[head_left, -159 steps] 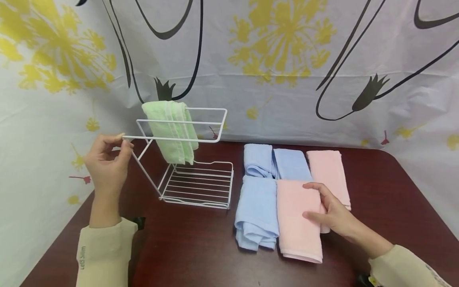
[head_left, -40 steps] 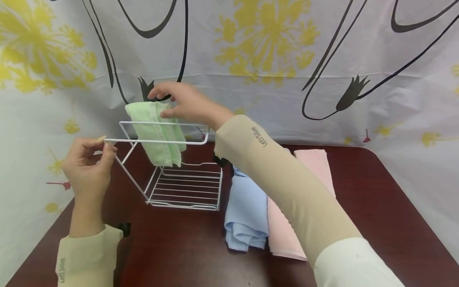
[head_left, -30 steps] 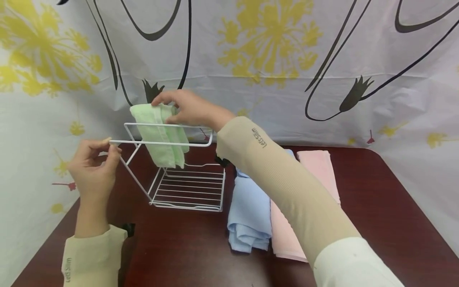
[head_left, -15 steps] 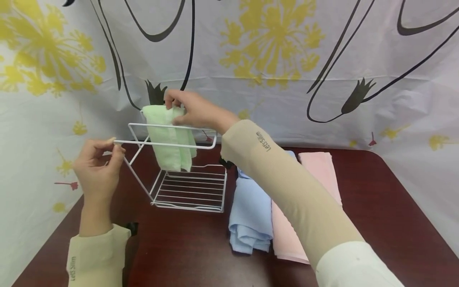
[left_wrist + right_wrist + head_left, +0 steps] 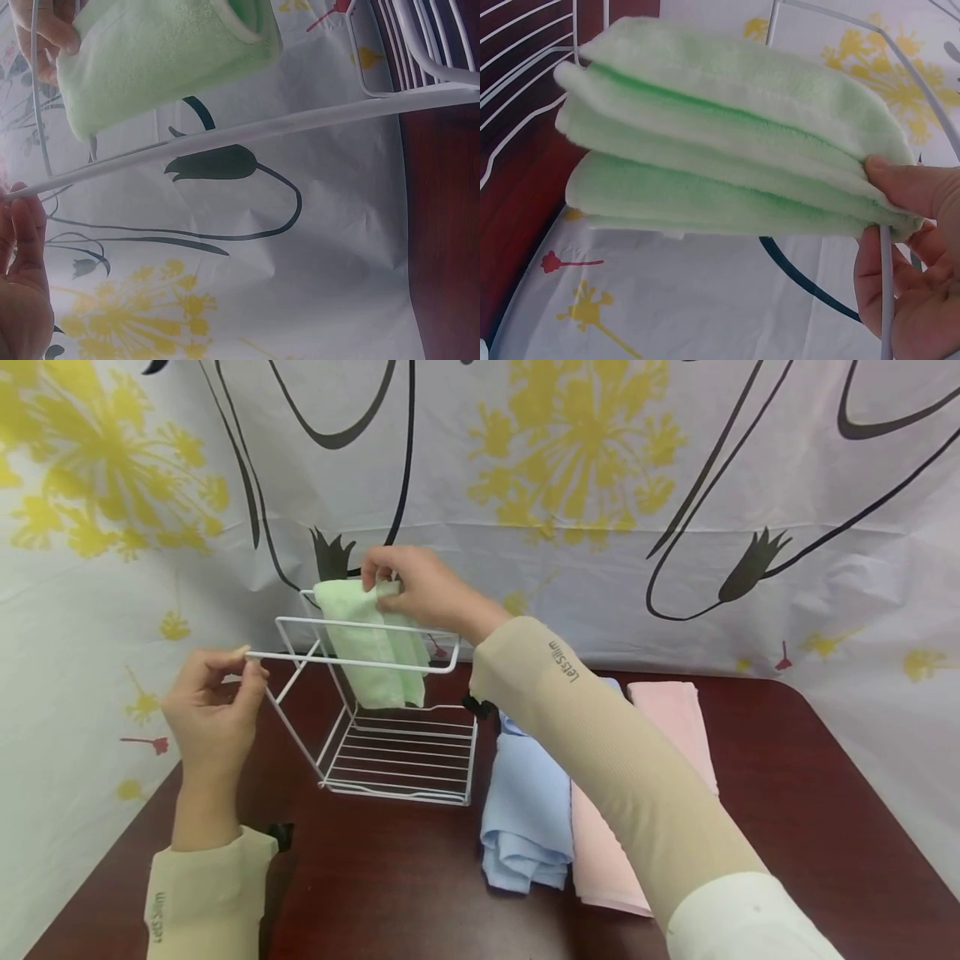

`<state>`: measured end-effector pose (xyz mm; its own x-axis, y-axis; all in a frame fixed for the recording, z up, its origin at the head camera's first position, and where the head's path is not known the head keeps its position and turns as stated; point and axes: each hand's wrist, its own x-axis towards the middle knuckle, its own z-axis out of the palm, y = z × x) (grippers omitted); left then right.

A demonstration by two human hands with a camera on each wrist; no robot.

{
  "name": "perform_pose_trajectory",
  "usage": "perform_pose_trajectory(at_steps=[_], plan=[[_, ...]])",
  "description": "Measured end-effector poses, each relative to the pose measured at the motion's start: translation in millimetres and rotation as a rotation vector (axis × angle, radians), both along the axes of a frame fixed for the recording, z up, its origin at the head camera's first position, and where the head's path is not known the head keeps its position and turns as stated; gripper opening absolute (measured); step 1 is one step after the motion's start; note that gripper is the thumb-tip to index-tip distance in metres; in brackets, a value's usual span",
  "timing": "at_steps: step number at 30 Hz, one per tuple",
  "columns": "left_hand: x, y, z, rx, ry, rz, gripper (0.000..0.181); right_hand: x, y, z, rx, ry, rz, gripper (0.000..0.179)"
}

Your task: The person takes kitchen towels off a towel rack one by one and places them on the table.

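A white wire rack (image 5: pixel 296 657) stands on the table, and my left hand (image 5: pixel 213 714) pinches the left corner of its front top bar between thumb and fingers. Over the rear top bar hangs a folded light green towel (image 5: pixel 367 652). My right hand (image 5: pixel 427 587) pinches this towel's upper edge near its right side. In the right wrist view the thumb of my right hand (image 5: pixel 919 255) presses on the green towel (image 5: pixel 727 142), which hangs in several layers. The left wrist view shows the left fingertips on the rack's white bar (image 5: pixel 225 137).
Right of the rack lie a folded blue towel (image 5: pixel 527 810), more blue cloth behind it, and pink towels (image 5: pixel 607 860), partly hidden by my right forearm. A farther pink towel (image 5: pixel 671 714) lies behind. A patterned sheet (image 5: pixel 570 568) hangs behind the dark red table (image 5: pixel 810 827).
My right hand has moved from the pink towel to the green towel on the rack and grips it. The green towel has slid right along the rear bar. The left hand keeps its hold.
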<state>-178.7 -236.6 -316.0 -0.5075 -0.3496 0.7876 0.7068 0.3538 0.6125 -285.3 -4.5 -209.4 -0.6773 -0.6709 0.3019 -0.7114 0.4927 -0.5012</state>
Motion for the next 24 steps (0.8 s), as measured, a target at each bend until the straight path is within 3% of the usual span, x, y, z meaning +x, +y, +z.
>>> perform_pose_trajectory(at_steps=[13,24], plan=[[-1.2,2.7,0.2,0.022,0.022,-0.037,0.016,5.3,4.3,1.4,-0.038,0.044,-0.056,0.016],[-1.9,3.8,2.3,0.029,0.002,-0.01,0.017,6.7,18.4,3.7,-0.258,0.079,-0.066,0.013]])
